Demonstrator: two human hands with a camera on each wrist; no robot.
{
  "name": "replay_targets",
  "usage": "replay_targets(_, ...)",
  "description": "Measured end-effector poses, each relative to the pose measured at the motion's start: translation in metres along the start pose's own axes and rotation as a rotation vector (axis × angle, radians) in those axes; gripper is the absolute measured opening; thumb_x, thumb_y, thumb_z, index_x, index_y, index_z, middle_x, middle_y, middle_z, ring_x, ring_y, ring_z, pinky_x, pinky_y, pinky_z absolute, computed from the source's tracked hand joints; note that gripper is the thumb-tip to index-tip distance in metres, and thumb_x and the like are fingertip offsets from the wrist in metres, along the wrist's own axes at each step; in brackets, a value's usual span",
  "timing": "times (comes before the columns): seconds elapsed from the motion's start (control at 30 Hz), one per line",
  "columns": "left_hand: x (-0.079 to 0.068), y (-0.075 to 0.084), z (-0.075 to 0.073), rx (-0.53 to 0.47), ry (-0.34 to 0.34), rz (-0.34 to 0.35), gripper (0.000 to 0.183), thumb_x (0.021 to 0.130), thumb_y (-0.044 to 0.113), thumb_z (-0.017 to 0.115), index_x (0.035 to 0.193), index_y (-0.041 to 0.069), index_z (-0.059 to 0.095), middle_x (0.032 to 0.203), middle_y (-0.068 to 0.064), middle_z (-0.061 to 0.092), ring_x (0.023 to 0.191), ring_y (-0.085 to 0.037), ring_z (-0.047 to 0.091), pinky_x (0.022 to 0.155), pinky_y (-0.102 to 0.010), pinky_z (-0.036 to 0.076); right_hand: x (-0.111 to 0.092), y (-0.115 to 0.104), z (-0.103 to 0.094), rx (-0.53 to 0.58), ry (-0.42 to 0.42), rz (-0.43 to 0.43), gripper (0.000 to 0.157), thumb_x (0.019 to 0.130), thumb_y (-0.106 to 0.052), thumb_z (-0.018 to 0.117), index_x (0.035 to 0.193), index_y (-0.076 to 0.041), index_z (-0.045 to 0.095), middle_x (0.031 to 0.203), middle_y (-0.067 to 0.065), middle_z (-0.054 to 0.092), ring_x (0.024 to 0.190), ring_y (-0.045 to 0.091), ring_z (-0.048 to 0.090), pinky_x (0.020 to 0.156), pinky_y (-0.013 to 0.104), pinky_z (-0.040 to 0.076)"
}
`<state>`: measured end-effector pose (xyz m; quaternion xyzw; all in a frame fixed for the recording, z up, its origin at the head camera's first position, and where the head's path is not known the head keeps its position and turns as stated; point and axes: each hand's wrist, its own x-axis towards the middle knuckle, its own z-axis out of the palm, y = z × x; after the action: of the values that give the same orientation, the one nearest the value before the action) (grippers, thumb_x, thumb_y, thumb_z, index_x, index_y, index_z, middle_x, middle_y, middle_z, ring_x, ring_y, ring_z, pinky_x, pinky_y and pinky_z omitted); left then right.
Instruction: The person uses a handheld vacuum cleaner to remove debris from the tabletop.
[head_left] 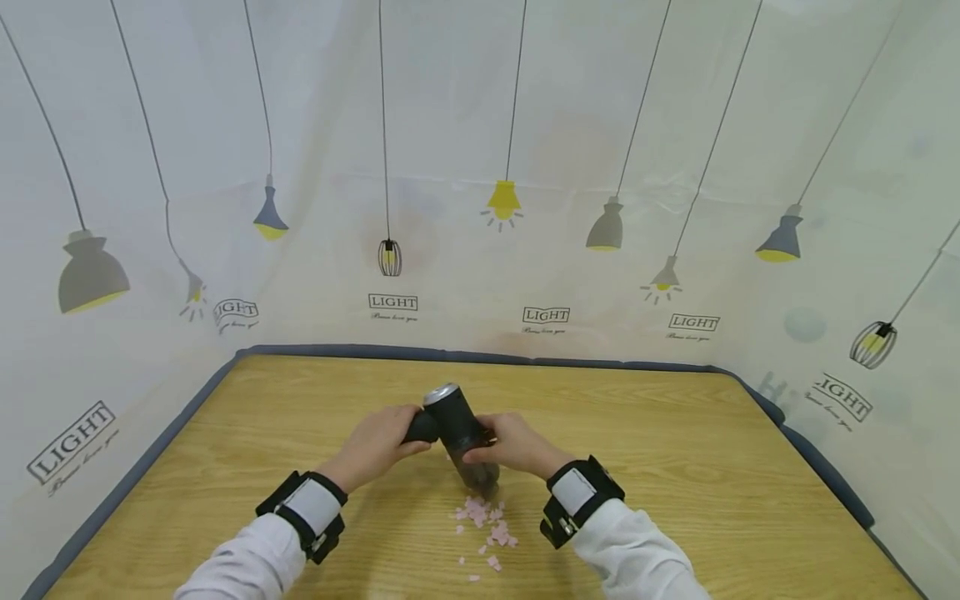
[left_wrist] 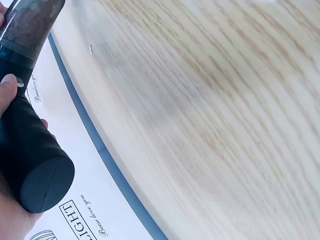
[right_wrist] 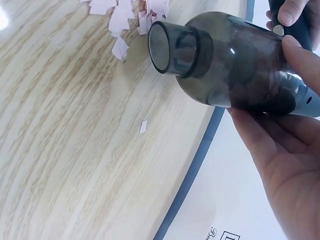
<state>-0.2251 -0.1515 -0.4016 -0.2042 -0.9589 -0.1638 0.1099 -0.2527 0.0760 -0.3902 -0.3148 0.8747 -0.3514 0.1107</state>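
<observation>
A black handheld vacuum cleaner (head_left: 453, 419) is tilted over the table, its smoky see-through front end pointing down toward me. My left hand (head_left: 381, 444) grips its handle (left_wrist: 32, 132), with the thumb by a small light-coloured button (left_wrist: 20, 82). Around the clear dust cup (right_wrist: 225, 65), my right hand (head_left: 519, 446) holds with the thumb on one side and fingers on the other. Pinkish scraps show inside the cup in the left wrist view. Just below the short round nozzle (right_wrist: 172, 50) lie pink paper scraps (head_left: 477, 510) on the wood.
The wood-grain table (head_left: 637, 467) has a blue-grey padded edge (head_left: 465, 356) along its far and side rims. White sheeting (head_left: 450, 125) printed with lamps surrounds it. A few loose scraps (head_left: 493, 563) lie nearer to me, and one single scrap (right_wrist: 143, 126) lies apart.
</observation>
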Motion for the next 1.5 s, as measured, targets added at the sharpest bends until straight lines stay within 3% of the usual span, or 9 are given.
replay_targets(0.2, 0.000, 0.003, 0.000, -0.028, -0.032, -0.014, 0.040, 0.083, 0.029, 0.070, 0.107, 0.001, 0.055, 0.091, -0.009, 0.062, 0.077, -0.019, 0.055, 0.068, -0.039, 0.046, 0.000, 0.001, -0.003, -0.010, -0.007, 0.036, 0.047, 0.078, -0.021, 0.076, 0.116, 0.001, 0.059, 0.098, 0.011, 0.067, 0.082, 0.017, 0.061, 0.072, 0.036, 0.052)
replay_targets(0.53, -0.001, 0.004, -0.001, -0.060, -0.065, -0.024, 0.038, 0.083, 0.028, 0.070, 0.106, 0.001, 0.055, 0.091, -0.009, 0.061, 0.077, -0.019, 0.054, 0.068, -0.039, 0.045, 0.001, 0.002, -0.004, -0.025, -0.024, 0.062, 0.046, 0.076, -0.022, 0.077, 0.113, 0.000, 0.061, 0.092, 0.008, 0.068, 0.075, 0.014, 0.058, 0.068, 0.031, 0.050)
replay_targets(0.83, -0.004, -0.002, -0.003, -0.014, 0.011, -0.001, 0.040, 0.083, 0.027, 0.070, 0.108, 0.000, 0.055, 0.094, -0.011, 0.063, 0.080, -0.022, 0.057, 0.069, -0.041, 0.047, 0.003, -0.003, 0.003, -0.007, 0.008, 0.006, 0.041, 0.082, -0.021, 0.072, 0.116, -0.003, 0.058, 0.099, 0.009, 0.066, 0.086, 0.018, 0.060, 0.073, 0.036, 0.052)
replay_targets(1.23, -0.005, -0.008, -0.007, 0.028, 0.038, 0.007, 0.040, 0.083, 0.027, 0.070, 0.107, -0.001, 0.054, 0.092, -0.011, 0.063, 0.078, -0.021, 0.056, 0.067, -0.039, 0.047, 0.008, -0.004, 0.011, 0.012, 0.040, -0.017, 0.046, 0.085, -0.020, 0.069, 0.124, -0.001, 0.053, 0.110, 0.015, 0.063, 0.098, 0.025, 0.061, 0.080, 0.040, 0.052)
replay_targets(1.5, -0.007, -0.009, -0.009, 0.031, 0.039, 0.014, 0.041, 0.083, 0.026, 0.070, 0.109, -0.002, 0.054, 0.095, -0.013, 0.063, 0.081, -0.023, 0.058, 0.068, -0.040, 0.048, 0.010, -0.004, 0.013, 0.012, 0.044, -0.036, 0.044, 0.085, -0.019, 0.068, 0.122, -0.001, 0.054, 0.108, 0.014, 0.063, 0.095, 0.023, 0.061, 0.081, 0.040, 0.052)
